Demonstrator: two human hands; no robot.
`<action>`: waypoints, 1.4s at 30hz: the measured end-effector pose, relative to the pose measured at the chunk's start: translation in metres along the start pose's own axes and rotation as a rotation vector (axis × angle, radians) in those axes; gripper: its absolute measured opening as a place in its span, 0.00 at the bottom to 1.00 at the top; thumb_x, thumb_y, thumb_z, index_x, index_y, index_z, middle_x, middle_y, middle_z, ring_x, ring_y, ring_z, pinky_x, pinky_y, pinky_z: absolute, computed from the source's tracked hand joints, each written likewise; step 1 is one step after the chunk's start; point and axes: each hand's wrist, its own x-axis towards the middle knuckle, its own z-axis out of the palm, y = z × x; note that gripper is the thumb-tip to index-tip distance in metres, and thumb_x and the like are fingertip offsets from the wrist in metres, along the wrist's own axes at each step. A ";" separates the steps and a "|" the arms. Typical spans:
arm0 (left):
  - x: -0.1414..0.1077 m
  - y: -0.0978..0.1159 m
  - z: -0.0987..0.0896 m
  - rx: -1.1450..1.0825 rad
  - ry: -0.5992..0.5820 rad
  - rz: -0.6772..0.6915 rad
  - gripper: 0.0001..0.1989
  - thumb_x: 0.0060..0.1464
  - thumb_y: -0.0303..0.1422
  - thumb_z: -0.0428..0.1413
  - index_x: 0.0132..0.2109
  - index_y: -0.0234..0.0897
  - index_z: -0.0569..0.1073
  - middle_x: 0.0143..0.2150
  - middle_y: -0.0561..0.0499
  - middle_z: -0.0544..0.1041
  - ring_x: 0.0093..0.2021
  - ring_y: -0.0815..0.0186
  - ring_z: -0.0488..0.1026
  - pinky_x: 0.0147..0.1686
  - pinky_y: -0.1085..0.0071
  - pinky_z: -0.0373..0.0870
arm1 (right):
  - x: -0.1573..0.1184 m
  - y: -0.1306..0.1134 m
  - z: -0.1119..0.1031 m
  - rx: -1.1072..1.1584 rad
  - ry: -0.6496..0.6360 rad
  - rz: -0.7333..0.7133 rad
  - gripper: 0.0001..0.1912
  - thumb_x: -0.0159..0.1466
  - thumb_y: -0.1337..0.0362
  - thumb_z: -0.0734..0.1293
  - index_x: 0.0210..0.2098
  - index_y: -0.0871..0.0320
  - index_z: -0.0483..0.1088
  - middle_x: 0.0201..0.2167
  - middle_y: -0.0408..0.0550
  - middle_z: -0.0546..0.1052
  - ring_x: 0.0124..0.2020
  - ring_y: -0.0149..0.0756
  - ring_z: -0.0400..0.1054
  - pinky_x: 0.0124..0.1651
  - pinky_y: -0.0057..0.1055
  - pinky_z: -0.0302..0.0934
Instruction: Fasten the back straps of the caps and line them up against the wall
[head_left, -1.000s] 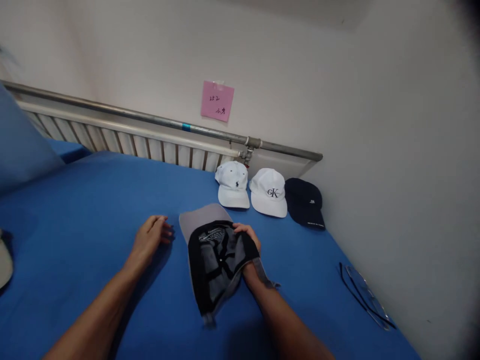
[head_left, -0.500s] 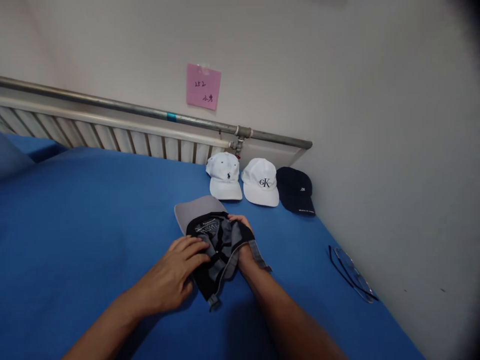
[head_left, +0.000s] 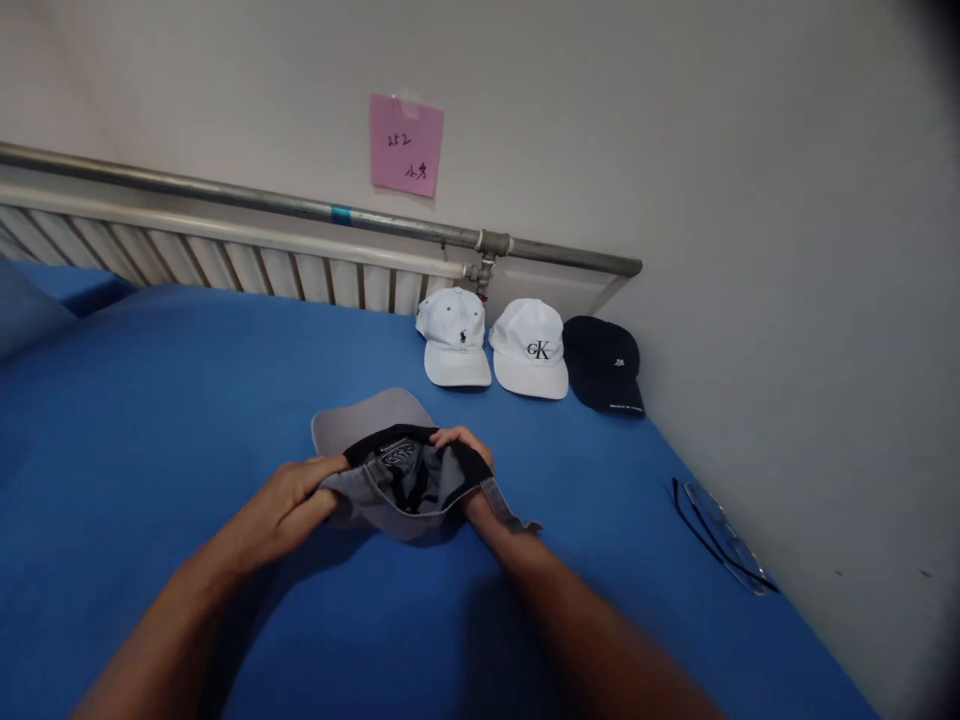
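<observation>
1. Left hand pinches the grey cap at one side; right hand grips the other; it is near the blue sheet's middle.
2. Plain-fronted logo cap, lettered white cap, dark cap: far right corner; glasses: right edge.

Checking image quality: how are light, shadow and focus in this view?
Head view: dim, soft light, no strong glare; shadows low on the blue cloth; grey fabric cap fairly sharp; dark cloth cap has brim lettering too small to read; upper-right corner darkened.
</observation>
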 end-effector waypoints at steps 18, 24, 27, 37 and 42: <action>0.000 -0.006 0.000 -0.473 -0.142 -0.214 0.10 0.57 0.35 0.50 0.36 0.33 0.71 0.30 0.52 0.68 0.30 0.69 0.63 0.30 0.72 0.61 | -0.039 -0.023 -0.011 -0.350 -0.220 -0.217 0.11 0.56 0.67 0.66 0.40 0.53 0.70 0.48 0.51 0.75 0.53 0.45 0.66 0.57 0.45 0.57; -0.001 -0.001 -0.001 -0.625 -0.208 -0.234 0.12 0.55 0.40 0.56 0.38 0.35 0.74 0.30 0.53 0.69 0.29 0.71 0.64 0.29 0.75 0.60 | -0.070 -0.044 -0.018 -0.349 -0.308 -0.374 0.16 0.56 0.75 0.64 0.40 0.50 0.70 0.50 0.46 0.74 0.57 0.41 0.63 0.61 0.44 0.53; -0.002 -0.002 -0.005 -0.628 -0.301 -0.160 0.11 0.54 0.39 0.58 0.38 0.36 0.77 0.31 0.53 0.72 0.30 0.72 0.65 0.31 0.76 0.61 | -0.069 -0.060 -0.021 -0.227 -0.377 -0.311 0.11 0.60 0.73 0.63 0.38 0.51 0.71 0.45 0.46 0.76 0.51 0.39 0.68 0.57 0.41 0.58; -0.011 0.000 -0.018 -0.602 -0.522 -0.171 0.09 0.48 0.35 0.64 0.37 0.36 0.77 0.28 0.55 0.71 0.27 0.71 0.65 0.27 0.76 0.62 | -0.057 -0.069 -0.024 0.398 0.002 0.387 0.07 0.59 0.60 0.67 0.36 0.56 0.71 0.32 0.48 0.75 0.31 0.36 0.71 0.21 0.25 0.61; -0.011 0.007 -0.017 -0.591 -0.426 -0.112 0.10 0.58 0.37 0.56 0.38 0.35 0.77 0.29 0.53 0.72 0.29 0.70 0.66 0.30 0.75 0.64 | -0.051 -0.081 -0.026 0.400 0.047 0.457 0.13 0.60 0.55 0.68 0.40 0.56 0.69 0.30 0.47 0.74 0.26 0.33 0.69 0.15 0.22 0.53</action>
